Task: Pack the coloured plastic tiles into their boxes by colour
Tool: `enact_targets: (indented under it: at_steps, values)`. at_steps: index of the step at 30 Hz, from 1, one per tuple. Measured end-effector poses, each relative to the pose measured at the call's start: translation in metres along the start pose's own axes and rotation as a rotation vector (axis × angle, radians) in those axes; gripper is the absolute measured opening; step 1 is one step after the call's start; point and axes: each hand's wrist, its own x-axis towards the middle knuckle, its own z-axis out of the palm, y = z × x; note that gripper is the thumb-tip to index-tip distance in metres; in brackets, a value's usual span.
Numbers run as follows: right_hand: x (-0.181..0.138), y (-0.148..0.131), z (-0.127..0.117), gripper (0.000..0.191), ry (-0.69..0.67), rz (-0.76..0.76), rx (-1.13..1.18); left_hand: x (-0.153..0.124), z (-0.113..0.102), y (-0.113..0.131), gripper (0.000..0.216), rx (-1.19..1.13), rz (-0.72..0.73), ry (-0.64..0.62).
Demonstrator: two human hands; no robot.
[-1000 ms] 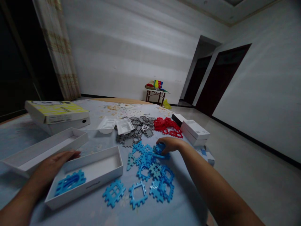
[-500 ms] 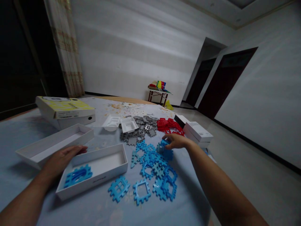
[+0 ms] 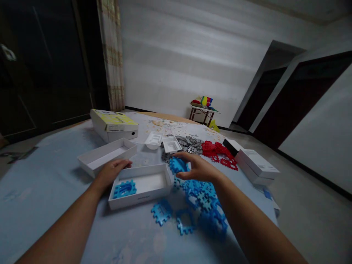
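My left hand is at the back left corner of a white open box, fingers curled along its far rim; the thumb is hard to see. Inside that box, at its left end, lie blue toothed building plates. My right hand grips a small stack of blue interlocking plates between thumb and fingers, just beyond the box's right end. Under and nearer than this hand spreads a pile of blue plates, partly blurred. Two single blue plates, one solid-looking and one frame-like, lie in front of the box.
Behind the box is an empty white tray, then a yellow-topped box. Farther off are white moulded inserts, grey plates and red plates. White boxes stand stacked at the table's right edge.
My right hand has lifted blue plates from the pile and carried them left toward the white box. My left hand stays at the box. The view has turned left.
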Motion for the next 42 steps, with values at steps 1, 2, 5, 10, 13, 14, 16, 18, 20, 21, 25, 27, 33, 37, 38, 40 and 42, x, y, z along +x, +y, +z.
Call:
enact_targets:
  at_steps: [1, 2, 5, 10, 13, 14, 16, 18, 20, 21, 25, 27, 33, 37, 38, 40, 42]
  values:
    - [0.009, -0.012, 0.009, 0.061, -0.028, -0.044, -0.027, 0.000, 0.000, -0.001, 0.048, -0.009, 0.005, 0.000]
    - [0.019, -0.021, 0.017, 0.062, -0.061, -0.089, -0.056, 0.000, 0.001, -0.002, 0.048, -0.013, 0.008, 0.000]
    - [0.045, -0.038, 0.040, 0.066, -0.144, -0.171, -0.169, -0.001, 0.001, -0.001, 0.049, -0.013, 0.018, -0.003]
    - [0.074, -0.034, 0.065, 0.070, -0.375, -0.128, -0.326, -0.002, -0.001, 0.003, 0.047, -0.007, 0.041, -0.002]
    - [0.084, -0.028, 0.074, 0.069, -0.459, -0.073, -0.355, -0.001, 0.000, 0.001, 0.048, -0.010, 0.047, -0.005]
    - [0.086, -0.026, 0.076, 0.069, -0.476, -0.066, -0.356, -0.001, 0.000, 0.000, 0.048, -0.010, 0.048, -0.005]
    - [0.089, -0.024, 0.081, 0.071, -0.497, -0.058, -0.353, -0.001, 0.001, 0.000, 0.049, -0.008, 0.051, -0.002]
    - [0.090, -0.022, 0.081, 0.072, -0.496, -0.063, -0.337, -0.002, 0.001, 0.000, 0.050, -0.006, 0.056, -0.003]
    - [0.089, -0.021, 0.078, 0.074, -0.500, -0.070, -0.297, -0.002, 0.001, 0.001, 0.050, -0.001, 0.063, -0.004]
    - [0.088, -0.020, 0.076, 0.076, -0.513, -0.070, -0.263, -0.002, 0.001, 0.002, 0.050, 0.002, 0.067, -0.003]
    - [0.084, -0.015, 0.065, 0.076, -0.539, -0.034, -0.099, 0.000, 0.001, 0.001, 0.051, 0.015, 0.078, 0.001]
    - [0.082, -0.016, 0.062, 0.063, -0.484, -0.022, -0.104, 0.000, 0.001, 0.000, 0.051, 0.019, 0.081, 0.002]
    - [0.077, -0.025, 0.069, 0.036, -0.468, -0.136, -0.273, -0.003, 0.000, 0.005, 0.050, 0.045, 0.073, 0.004]
    - [0.073, -0.027, 0.079, 0.036, -0.430, -0.189, -0.247, -0.006, -0.001, 0.009, 0.050, 0.066, 0.076, -0.001]
    - [0.072, -0.026, 0.080, 0.037, -0.416, -0.189, -0.222, -0.006, -0.001, 0.009, 0.050, 0.072, 0.075, -0.002]
    - [0.068, -0.023, 0.079, 0.039, -0.374, -0.167, -0.138, -0.004, -0.001, 0.007, 0.050, 0.082, 0.072, -0.006]
    - [0.064, -0.016, 0.073, 0.039, -0.274, -0.140, -0.017, -0.002, -0.002, 0.005, 0.051, 0.089, 0.066, -0.013]
